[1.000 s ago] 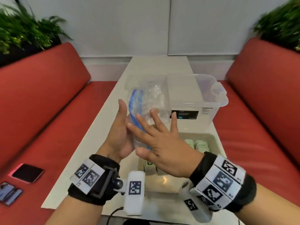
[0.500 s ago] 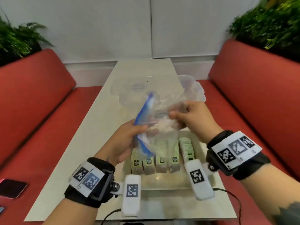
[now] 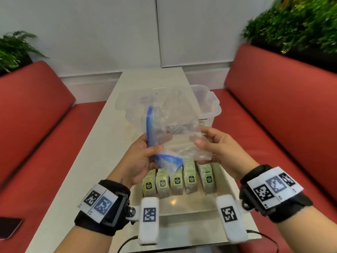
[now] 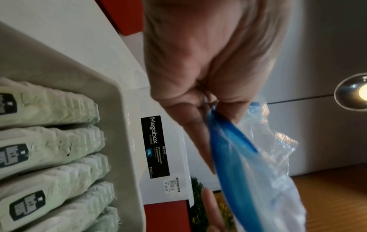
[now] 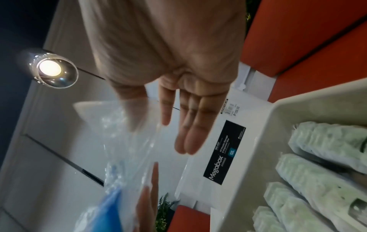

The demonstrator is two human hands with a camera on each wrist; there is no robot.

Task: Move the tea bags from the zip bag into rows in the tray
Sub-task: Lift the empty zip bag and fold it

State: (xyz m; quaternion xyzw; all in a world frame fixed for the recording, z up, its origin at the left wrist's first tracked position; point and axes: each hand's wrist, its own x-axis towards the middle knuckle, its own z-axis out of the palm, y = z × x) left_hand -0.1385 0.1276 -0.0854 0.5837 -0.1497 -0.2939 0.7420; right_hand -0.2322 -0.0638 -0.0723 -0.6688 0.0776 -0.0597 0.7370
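A crumpled clear zip bag (image 3: 178,139) with a blue zip strip hangs in the air above the tray, and I see no tea bags inside it. My left hand (image 3: 155,148) pinches the blue zip edge (image 4: 228,141). My right hand (image 3: 206,141) pinches the bag's right side between the thumb and straight fingers (image 5: 188,125). Below them the beige tray (image 3: 224,181) holds several rows of green tea bags (image 3: 176,181), standing on edge with their labels facing me. The rows also show in the wrist views, tea bags (image 4: 59,141) and tea bags (image 5: 307,172).
A clear Megabox storage box (image 3: 207,106) stands on the white table (image 3: 102,143) just behind the tray. Red benches (image 3: 36,134) run along both sides. A phone (image 3: 9,227) lies on the left bench. A cable trails at the table's near edge.
My right hand left the front of the bag and took hold of its right side. The bag now stretches between both hands, lower over the tray.
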